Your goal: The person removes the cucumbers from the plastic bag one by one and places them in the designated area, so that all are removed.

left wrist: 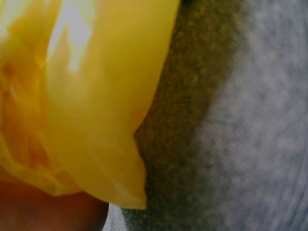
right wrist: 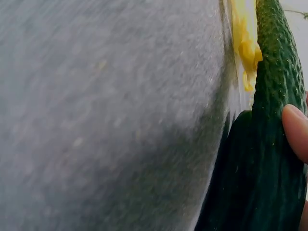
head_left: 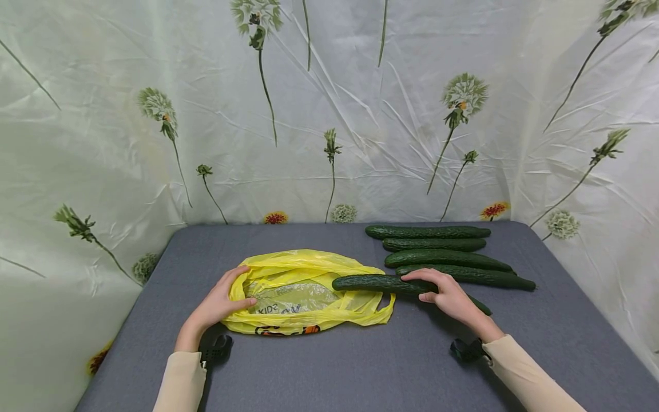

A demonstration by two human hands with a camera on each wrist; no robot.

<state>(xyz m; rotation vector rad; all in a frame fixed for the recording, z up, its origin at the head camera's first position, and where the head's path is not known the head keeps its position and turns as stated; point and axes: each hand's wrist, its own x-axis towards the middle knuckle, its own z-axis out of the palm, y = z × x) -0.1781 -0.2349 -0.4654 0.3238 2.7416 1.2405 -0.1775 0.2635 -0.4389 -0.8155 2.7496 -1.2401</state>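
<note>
A yellow plastic bag (head_left: 309, 260) lies on its side, its mouth spread wide and a printed inner surface showing. My left hand (head_left: 218, 300) holds the bag's left end, thumb over the near rim and fingers at the far rim. In the left wrist view, yellow film (left wrist: 101, 120) covers most of that hand. My right hand (head_left: 448, 294) grips a long dark green cucumber (head_left: 368, 282), thumb on the near side and fingers over the top. The cucumber's left tip overlaps the bag's right part. Below the held one, another cucumber (head_left: 481, 306) sticks out past the hand.
Several more cucumbers (head_left: 435, 245) lie roughly parallel at the back right of the grey table (head_left: 319, 372). A bag handle loop (head_left: 386, 309) lies at the bag's right end. Behind the table hangs a flower-print curtain (head_left: 360, 114).
</note>
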